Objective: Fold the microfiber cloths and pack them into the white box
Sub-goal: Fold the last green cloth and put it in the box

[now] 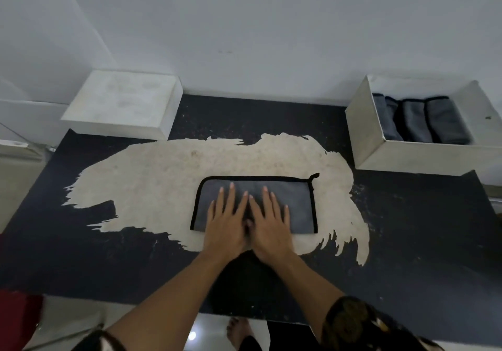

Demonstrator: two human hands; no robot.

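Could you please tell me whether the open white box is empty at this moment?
No, the white box holds several folded grey cloths standing side by side.

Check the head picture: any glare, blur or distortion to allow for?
Head view: dim, even light, soft shadows, no glare on the cloth; one small bright reflection on the floor at the bottom edge; wide-angle bending bows the table edges and splays the box walls; left hand and right hand are sharp; the packed cloths look dark and soft.

Bare left hand (226, 225), bare right hand (270, 224), bare forearms (173, 296), dark sleeves (353, 320) patterned brown-gold, bare foot (237, 331)
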